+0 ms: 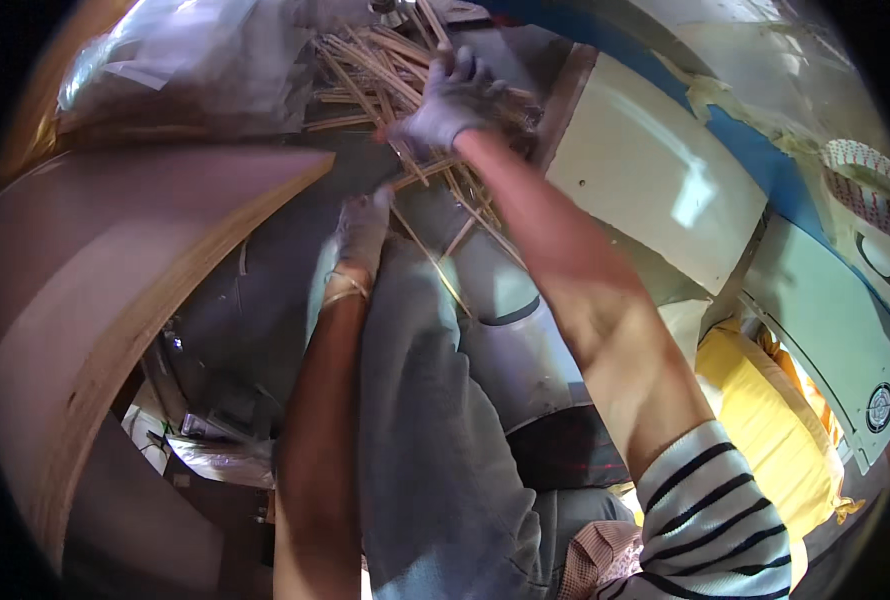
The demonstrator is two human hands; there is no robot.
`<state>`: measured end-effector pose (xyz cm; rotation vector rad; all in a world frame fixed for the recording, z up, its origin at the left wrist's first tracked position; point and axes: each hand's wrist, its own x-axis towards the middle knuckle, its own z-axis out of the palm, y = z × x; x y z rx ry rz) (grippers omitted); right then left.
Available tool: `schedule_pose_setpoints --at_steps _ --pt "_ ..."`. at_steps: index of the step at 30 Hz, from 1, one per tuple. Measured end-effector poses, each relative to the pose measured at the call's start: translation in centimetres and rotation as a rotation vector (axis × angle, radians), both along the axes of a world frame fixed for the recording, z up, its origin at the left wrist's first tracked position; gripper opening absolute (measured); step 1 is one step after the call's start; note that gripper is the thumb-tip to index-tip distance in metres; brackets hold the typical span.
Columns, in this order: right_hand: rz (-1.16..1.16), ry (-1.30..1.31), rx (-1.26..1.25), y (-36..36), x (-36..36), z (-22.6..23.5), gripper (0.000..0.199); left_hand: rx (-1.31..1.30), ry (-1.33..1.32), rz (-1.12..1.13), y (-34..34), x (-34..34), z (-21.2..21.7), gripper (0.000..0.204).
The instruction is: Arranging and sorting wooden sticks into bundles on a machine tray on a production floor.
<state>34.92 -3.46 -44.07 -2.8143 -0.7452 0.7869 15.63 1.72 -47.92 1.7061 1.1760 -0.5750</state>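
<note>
Thin, light-brown sticks (355,75) lie in a loose, crossing heap at the far middle; some look glossy, as if in clear wrapping. My right hand (455,105), in a pale grey glove, rests over the heap with its fingers apart, touching the sticks. Nearer and to the left, my left hand (363,232), gloved too and with a band at the wrist, is closed at the ends of a few thin sticks (430,262) that slant down to the right. Its fingers are partly hidden. My grey trouser leg (415,370) is just below it.
A board with a pale wooden edge (190,250) curves along the left. Clear plastic bags (205,75) lie at the far left. A white panel (655,170) stands right of the heap, a yellow sack (765,410) lower right, and a tape roll (862,180) at the right rim.
</note>
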Motion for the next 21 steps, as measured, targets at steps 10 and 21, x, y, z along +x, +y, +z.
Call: schedule_pose_setpoints --at_steps 10,21 --pt "0.07 0.344 0.369 -2.4 -8.2 -0.1 0.026 -0.641 -0.637 0.972 -3.2 1.5 3.4 0.042" --pt "0.277 0.407 0.052 -4.8 -8.1 6.1 0.036 -1.015 -0.313 1.209 -6.3 0.6 8.7 0.032"
